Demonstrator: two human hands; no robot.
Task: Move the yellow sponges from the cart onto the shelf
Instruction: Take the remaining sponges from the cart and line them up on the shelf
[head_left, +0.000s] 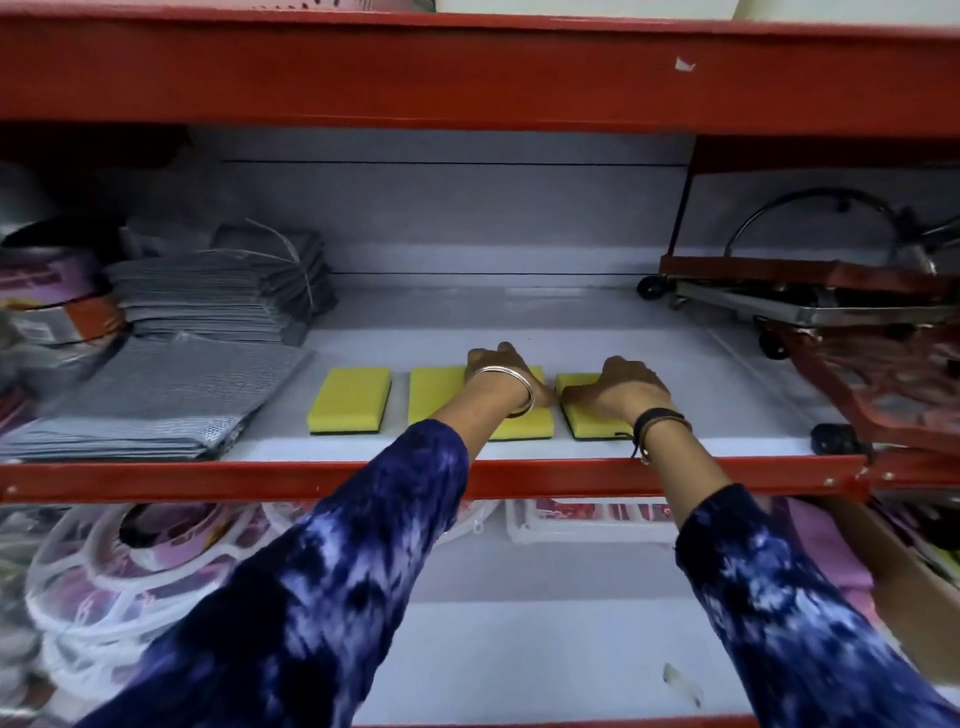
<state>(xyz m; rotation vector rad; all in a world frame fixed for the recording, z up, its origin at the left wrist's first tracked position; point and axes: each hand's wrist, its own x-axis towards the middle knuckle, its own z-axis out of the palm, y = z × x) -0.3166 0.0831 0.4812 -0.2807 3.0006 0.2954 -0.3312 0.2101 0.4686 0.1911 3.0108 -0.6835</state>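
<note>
Several yellow sponges with dark green undersides lie in a row on the white shelf board (519, 322), near its red front rail (260, 478). The leftmost sponge (349, 400) lies alone, and a second sponge (435, 393) lies beside it. My left hand (498, 370) lies on top of a third sponge (524, 428), fingers curled over its far edge. My right hand (621, 387) covers the rightmost sponge (595, 423) and grips it against the shelf. The cart is out of view.
Stacks of grey mesh cloths (156, 395) fill the shelf's left side, with tins (52, 306) behind them. Red wheeled stands (857, 322) crowd the right side. White shelf board shows behind the sponges. A red beam (467, 73) runs overhead. Packaged goods sit on the lower shelf (130, 561).
</note>
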